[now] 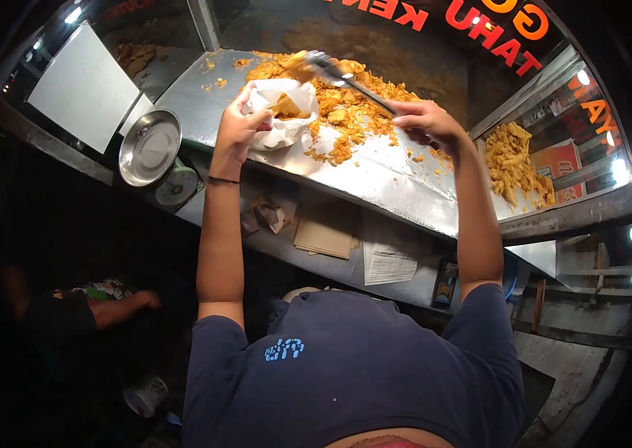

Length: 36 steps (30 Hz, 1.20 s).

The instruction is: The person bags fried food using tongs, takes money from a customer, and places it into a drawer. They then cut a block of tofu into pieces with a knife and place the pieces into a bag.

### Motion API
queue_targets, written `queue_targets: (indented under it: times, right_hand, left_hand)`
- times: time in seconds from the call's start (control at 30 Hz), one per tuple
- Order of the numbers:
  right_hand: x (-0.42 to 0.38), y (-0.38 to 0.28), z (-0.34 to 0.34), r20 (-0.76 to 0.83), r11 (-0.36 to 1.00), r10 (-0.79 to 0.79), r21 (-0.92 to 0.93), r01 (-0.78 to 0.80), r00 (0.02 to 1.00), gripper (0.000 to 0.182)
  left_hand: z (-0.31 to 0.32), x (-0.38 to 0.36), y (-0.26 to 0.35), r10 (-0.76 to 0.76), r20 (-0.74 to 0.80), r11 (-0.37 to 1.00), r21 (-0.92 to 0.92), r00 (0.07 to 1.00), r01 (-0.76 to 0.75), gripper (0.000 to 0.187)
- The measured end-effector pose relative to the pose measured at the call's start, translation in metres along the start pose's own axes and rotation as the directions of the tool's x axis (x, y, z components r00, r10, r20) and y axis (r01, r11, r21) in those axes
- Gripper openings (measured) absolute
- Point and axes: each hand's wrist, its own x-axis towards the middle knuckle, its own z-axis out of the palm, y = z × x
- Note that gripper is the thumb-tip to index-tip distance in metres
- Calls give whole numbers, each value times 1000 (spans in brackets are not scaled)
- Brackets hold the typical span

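In the head view, my left hand (243,127) grips the edge of an open white paper bag (302,134) with golden fried pieces (284,107) inside. My right hand (429,123) is closed around the black handle of a pair of tongs (360,91). Their metal end is smeared by motion above the bag, beside an orange-yellow fried piece (299,66); whether they clasp it is hard to tell. Behind and right of the bag, a heap of crumbly fried food (349,123) lies on the metal counter (416,183).
A scale with a round metal pan (150,147) stands at the left. More fried food (514,160) is piled at the right, by the glass. Brown paper sheets (325,231) and white papers (390,257) lie on the lower shelf. Another person's arm (125,308) shows at lower left.
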Motion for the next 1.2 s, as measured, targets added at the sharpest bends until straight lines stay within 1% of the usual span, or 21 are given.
queue_targets:
  times: [0.03,0.1,0.17,0.2,0.23,0.3,0.37,0.43,0.53,0.63,0.7,0.73,0.77,0.83,0.87,0.9,0.97,1.0,1.03,1.13,1.2]
  right_hand:
    - [0,-10,14,103,997,-4,-77,12,995,54]
    - [17,-13,30,167,983,-92,-144,116,982,52]
    - [46,-22,23,65,952,-158,-255,170,985,56]
    - [66,-28,23,-44,819,-323,-513,256,945,56]
    - [84,-38,18,-177,579,-241,-815,-5,954,44]
    - [103,-48,33,-278,459,-338,-883,-100,899,30]
    - [145,-38,38,-216,262,-378,-958,-119,900,26]
    - [164,-45,60,-209,117,-310,-977,-180,928,22]
    - [201,-37,75,-243,100,-314,-970,-223,918,22]
    - [227,-28,81,-295,146,-345,-955,-259,891,22]
    - [243,-15,77,-282,141,-404,-959,-245,870,21]
    - [253,-6,74,-256,118,-480,-967,-228,839,20]
    - [260,2,71,-257,116,-487,-966,-229,835,20]
    - [272,16,66,-199,146,-687,-980,-136,699,24]
    - [288,28,58,-230,249,-681,-966,-75,695,29]
    - [286,24,55,-228,248,-687,-966,-73,690,29]
    - [279,19,54,-263,311,-446,-942,-128,855,27]
    - [269,21,52,-125,135,-551,-989,-60,825,24]
    - [260,21,50,-114,126,-552,-991,-52,826,24]
    - [225,6,47,-153,127,-505,-987,-102,849,29]
    - [196,-3,41,-262,274,-501,-952,-136,825,30]
  left_hand:
    - [-7,1,-3,12,2,999,-49,1000,-12,70]
    - [-17,-1,-3,28,8,995,-95,1000,-27,70]
    - [-25,-12,1,15,-42,996,-92,999,-19,70]
    - [-27,-19,2,19,-60,995,-96,998,-25,70]
    - [-31,-26,1,24,-62,995,-92,998,-30,70]
    - [-38,-37,-4,52,-41,994,-91,998,-55,71]
    - [-38,-47,-6,60,-44,995,-82,997,-63,73]
    - [-36,-53,-8,94,-40,994,-56,995,-96,73]
    - [-32,-56,-12,101,-36,992,-68,994,-104,74]
    - [-32,-56,-15,112,-38,990,-83,993,-115,75]
    - [-30,-56,-15,109,-38,989,-94,993,-112,75]
    - [-29,-55,-15,113,-36,989,-96,993,-116,75]
    - [-30,-54,-15,121,-35,988,-96,992,-124,75]
    - [-32,-51,-16,88,-11,990,-110,996,-89,74]
    - [-33,-50,-18,75,-17,992,-104,997,-76,73]
    - [-33,-49,-18,83,-18,991,-101,996,-85,73]
    - [-32,-47,-17,93,-44,991,-93,995,-97,73]
    - [-31,-46,-15,92,-56,991,-89,994,-97,72]
    - [-33,-45,-16,94,-66,991,-94,993,-100,72]
    - [-37,-41,-18,66,-48,993,-95,997,-71,71]
    - [-33,-37,-12,60,-47,994,-88,997,-64,71]
